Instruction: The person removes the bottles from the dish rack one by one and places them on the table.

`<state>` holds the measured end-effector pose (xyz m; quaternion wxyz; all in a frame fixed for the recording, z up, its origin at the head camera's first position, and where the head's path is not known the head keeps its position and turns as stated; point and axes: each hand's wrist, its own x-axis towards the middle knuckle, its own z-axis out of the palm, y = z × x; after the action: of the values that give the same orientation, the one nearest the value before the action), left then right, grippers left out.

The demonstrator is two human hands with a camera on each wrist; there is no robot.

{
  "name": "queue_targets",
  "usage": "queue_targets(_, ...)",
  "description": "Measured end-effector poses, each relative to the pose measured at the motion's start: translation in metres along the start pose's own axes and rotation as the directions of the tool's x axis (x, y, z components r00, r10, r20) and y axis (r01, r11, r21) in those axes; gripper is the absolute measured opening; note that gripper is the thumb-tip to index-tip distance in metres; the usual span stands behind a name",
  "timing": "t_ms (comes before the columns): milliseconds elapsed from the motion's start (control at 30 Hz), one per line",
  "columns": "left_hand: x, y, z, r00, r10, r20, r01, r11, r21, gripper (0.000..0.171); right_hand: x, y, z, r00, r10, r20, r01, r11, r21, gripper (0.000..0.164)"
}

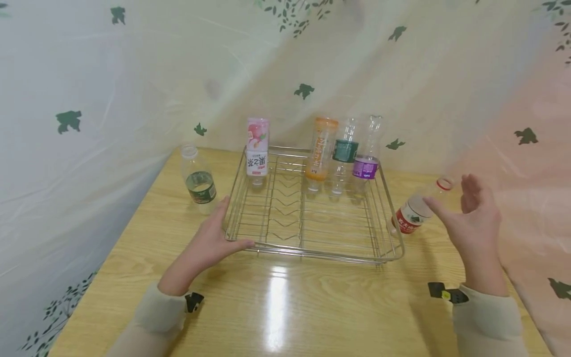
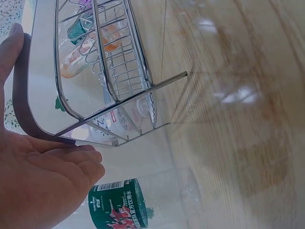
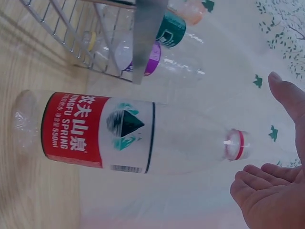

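A wire dish rack (image 1: 312, 257) stands on the table. My left hand (image 1: 213, 243) rests against its near left corner, thumb along the front rim and fingers beside the left side. My right hand (image 1: 476, 225) is spread beside a clear plastic bottle (image 3: 124, 133) with a red and white label. That bottle stands upright and uncapped by the rack's right side. In the right wrist view, a gap shows between the hand and the bottle's neck. Left of the rack stands another clear bottle (image 1: 200, 186) with a green label, near the left fingers.
Along the rack's back, several bottles stand upside down: a pink and white one (image 1: 257, 148), an orange one (image 1: 322, 148), a green-labelled one (image 1: 345, 151) and a purple-labelled one (image 1: 366, 167). A leaf-patterned sheet (image 1: 250, 64) hangs behind the wooden table (image 1: 339, 307).
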<state>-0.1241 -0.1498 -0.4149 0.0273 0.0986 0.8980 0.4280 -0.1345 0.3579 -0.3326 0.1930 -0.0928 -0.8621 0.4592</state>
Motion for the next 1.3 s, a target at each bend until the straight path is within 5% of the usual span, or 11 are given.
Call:
queue_targets(700,-0.001,0.0,0.0,1.0,-0.003,-0.002,0.003,1.0,-0.006,0.137,-0.015,-0.058,0.001,0.987,-0.161,0.021,0.16,0.987,0.035,0.091)
queue_targets(1300,0.0,-0.002,0.001,1.0,0.005,-0.008,-0.005,1.0,0.004,0.136,-0.011,-0.084,0.029,0.952,-0.222,0.209,0.231,0.973,-0.019,0.092)
